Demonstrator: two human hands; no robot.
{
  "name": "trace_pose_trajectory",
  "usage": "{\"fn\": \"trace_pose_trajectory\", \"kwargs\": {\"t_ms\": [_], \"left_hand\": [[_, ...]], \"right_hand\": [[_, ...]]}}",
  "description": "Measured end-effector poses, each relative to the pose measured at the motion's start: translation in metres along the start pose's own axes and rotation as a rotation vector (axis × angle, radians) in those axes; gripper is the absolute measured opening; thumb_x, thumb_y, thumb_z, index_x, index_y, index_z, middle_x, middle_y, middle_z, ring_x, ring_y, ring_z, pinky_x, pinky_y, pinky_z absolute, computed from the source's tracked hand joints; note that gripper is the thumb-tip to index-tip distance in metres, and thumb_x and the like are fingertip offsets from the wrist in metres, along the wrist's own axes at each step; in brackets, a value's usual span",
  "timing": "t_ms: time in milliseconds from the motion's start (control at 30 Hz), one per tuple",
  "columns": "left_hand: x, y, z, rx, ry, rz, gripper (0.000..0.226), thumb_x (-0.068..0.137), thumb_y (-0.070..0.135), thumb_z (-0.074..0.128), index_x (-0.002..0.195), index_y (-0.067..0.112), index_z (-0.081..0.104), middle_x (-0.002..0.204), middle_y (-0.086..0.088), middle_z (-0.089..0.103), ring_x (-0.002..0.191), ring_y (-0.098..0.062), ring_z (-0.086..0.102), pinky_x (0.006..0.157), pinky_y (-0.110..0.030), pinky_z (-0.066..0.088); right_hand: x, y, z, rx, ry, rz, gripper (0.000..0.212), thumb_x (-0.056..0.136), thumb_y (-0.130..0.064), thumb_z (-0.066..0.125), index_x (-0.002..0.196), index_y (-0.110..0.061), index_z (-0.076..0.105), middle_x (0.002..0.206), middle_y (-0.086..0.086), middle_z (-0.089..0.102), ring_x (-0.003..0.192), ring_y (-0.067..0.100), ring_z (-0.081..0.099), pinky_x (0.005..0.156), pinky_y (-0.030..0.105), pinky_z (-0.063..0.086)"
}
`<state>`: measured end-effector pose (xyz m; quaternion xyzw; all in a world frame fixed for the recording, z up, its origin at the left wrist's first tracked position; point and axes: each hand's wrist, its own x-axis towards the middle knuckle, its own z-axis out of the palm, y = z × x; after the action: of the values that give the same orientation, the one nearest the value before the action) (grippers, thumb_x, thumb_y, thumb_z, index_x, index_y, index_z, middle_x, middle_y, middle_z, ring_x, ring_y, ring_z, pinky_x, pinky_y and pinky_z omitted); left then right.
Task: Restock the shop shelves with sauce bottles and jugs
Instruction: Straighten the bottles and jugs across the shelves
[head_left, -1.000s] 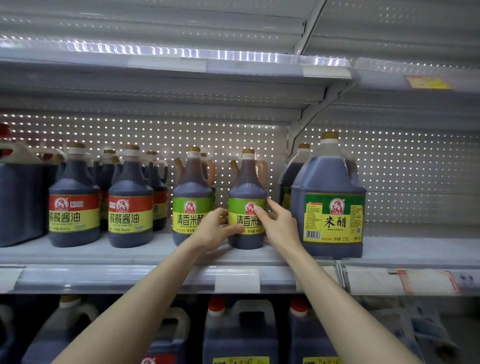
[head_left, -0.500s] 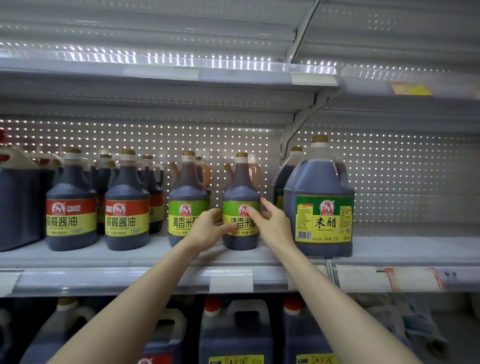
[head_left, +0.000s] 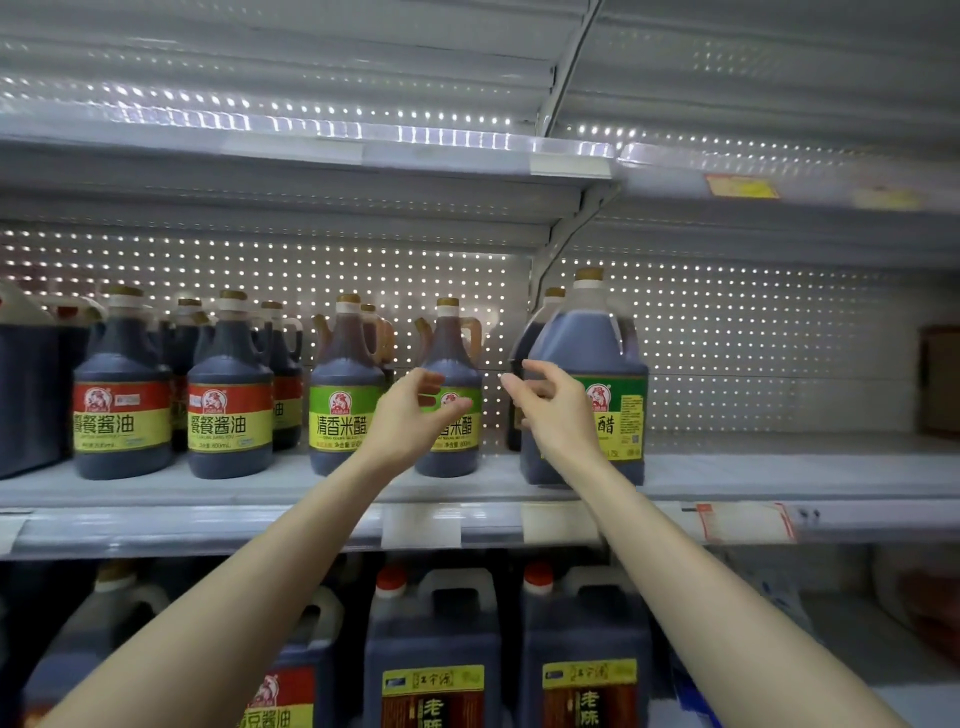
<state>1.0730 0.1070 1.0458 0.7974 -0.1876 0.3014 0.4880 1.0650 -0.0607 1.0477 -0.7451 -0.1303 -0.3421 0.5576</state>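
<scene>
grey metal shop shelf (head_left: 208, 525), lit perforated back panel (head_left: 753, 364) behind.
left hand (head_left: 410, 415) and right hand (head_left: 558, 410) raised side by side, fingers loosely curled and parted, gripping nothing. green-label bottle (head_left: 449, 348) upright on the shelf just behind the left fingertips; large jug (head_left: 587, 343) just behind the right fingers. red-label bottles (head_left: 122, 374) well left of the left fingers.

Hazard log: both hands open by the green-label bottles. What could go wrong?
1. Left hand and right hand flank one green-label bottle; a stray move could tip it.
2. The large jug behind the right hand stands near the shelf front; a knock might shift it.
</scene>
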Motion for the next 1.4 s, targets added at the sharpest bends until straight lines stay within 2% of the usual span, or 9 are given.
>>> {"fn": "trace_pose_trajectory", "kwargs": {"t_ms": [267, 467, 600, 700, 833, 933, 1067, 1200, 1400], "left_hand": [[-0.015, 0.016, 0.033, -0.066, -0.089, -0.028, 0.052, 0.082, 0.03, 0.074, 0.125, 0.009, 0.054, 0.117, -0.005, 0.063, 0.108, -0.018, 0.058, 0.097, -0.034, 0.047], [-0.016, 0.018, 0.054, -0.103, -0.199, -0.047, 0.064, 0.081, 0.034, 0.074, 0.133, 0.01, 0.047, 0.125, -0.006, 0.058, 0.114, -0.02, 0.056, 0.101, -0.04, 0.046], [-0.021, 0.023, 0.067, -0.155, -0.238, -0.062, 0.065, 0.083, 0.028, 0.073, 0.137, 0.009, 0.042, 0.124, -0.003, 0.057, 0.107, -0.015, 0.055, 0.094, -0.029, 0.046], [-0.023, 0.028, 0.076, -0.18, -0.26, -0.066, 0.068, 0.084, 0.027, 0.072, 0.141, 0.011, 0.038, 0.123, 0.001, 0.054, 0.107, -0.012, 0.053, 0.09, -0.024, 0.042], [-0.016, 0.033, 0.088, -0.22, -0.235, -0.085, 0.071, 0.084, 0.025, 0.071, 0.144, 0.015, 0.034, 0.119, 0.008, 0.054, 0.11, -0.01, 0.053, 0.092, -0.025, 0.041], [-0.012, 0.038, 0.098, -0.251, -0.202, -0.106, 0.076, 0.085, 0.023, 0.071, 0.147, 0.017, 0.028, 0.12, 0.011, 0.054, 0.097, -0.002, 0.051, 0.087, -0.022, 0.04], [-0.007, 0.036, 0.108, -0.249, -0.216, -0.099, 0.071, 0.084, 0.015, 0.071, 0.143, 0.023, 0.033, 0.096, 0.024, 0.055, 0.091, 0.006, 0.056, 0.07, -0.011, 0.044], [-0.001, 0.027, 0.109, -0.223, -0.272, -0.069, 0.083, 0.082, 0.01, 0.072, 0.146, 0.034, 0.024, 0.104, 0.018, 0.061, 0.088, 0.01, 0.058, 0.07, -0.011, 0.051], [0.006, 0.022, 0.113, -0.22, -0.27, -0.057, 0.078, 0.082, 0.007, 0.071, 0.144, 0.032, 0.03, 0.102, 0.015, 0.066, 0.089, 0.003, 0.065, 0.073, -0.017, 0.055]], "right_hand": [[-0.006, 0.005, -0.042, 0.014, 0.078, -0.005, 0.031, 0.087, -0.031, 0.069, 0.116, -0.02, 0.062, 0.098, 0.002, 0.069, 0.095, 0.018, 0.066, 0.089, 0.048, 0.053], [-0.012, 0.018, -0.077, 0.018, 0.165, 0.029, 0.028, 0.087, -0.029, 0.07, 0.112, -0.021, 0.059, 0.096, 0.0, 0.068, 0.095, 0.018, 0.066, 0.08, 0.036, 0.056], [-0.016, 0.029, -0.098, -0.024, 0.19, 0.041, 0.032, 0.086, -0.027, 0.07, 0.114, -0.018, 0.058, 0.099, -0.001, 0.065, 0.094, 0.016, 0.063, 0.084, 0.038, 0.055], [-0.014, 0.041, -0.113, -0.079, 0.18, 0.057, 0.047, 0.086, -0.033, 0.07, 0.126, -0.013, 0.055, 0.114, 0.003, 0.063, 0.102, 0.016, 0.06, 0.091, 0.042, 0.053], [-0.002, 0.049, -0.124, -0.086, 0.085, 0.094, 0.068, 0.086, -0.036, 0.069, 0.143, -0.015, 0.04, 0.136, 0.007, 0.052, 0.12, 0.019, 0.053, 0.1, 0.048, 0.047], [0.01, 0.054, -0.125, 0.011, -0.037, 0.123, 0.075, 0.086, -0.031, 0.07, 0.149, -0.02, 0.03, 0.144, 0.011, 0.046, 0.129, 0.025, 0.048, 0.102, 0.05, 0.045], [0.028, 0.063, -0.122, 0.049, -0.189, 0.085, 0.044, 0.086, -0.03, 0.069, 0.122, -0.043, 0.048, 0.127, -0.001, 0.061, 0.116, 0.021, 0.059, 0.096, 0.051, 0.05], [0.038, 0.073, -0.12, 0.031, -0.25, 0.059, 0.044, 0.089, -0.028, 0.065, 0.129, -0.028, 0.046, 0.11, -0.008, 0.065, 0.101, 0.011, 0.063, 0.094, 0.042, 0.052], [0.047, 0.083, -0.121, 0.033, -0.286, 0.034, 0.043, 0.09, -0.028, 0.062, 0.13, -0.025, 0.046, 0.111, -0.006, 0.062, 0.108, 0.016, 0.06, 0.086, 0.031, 0.051]]}}
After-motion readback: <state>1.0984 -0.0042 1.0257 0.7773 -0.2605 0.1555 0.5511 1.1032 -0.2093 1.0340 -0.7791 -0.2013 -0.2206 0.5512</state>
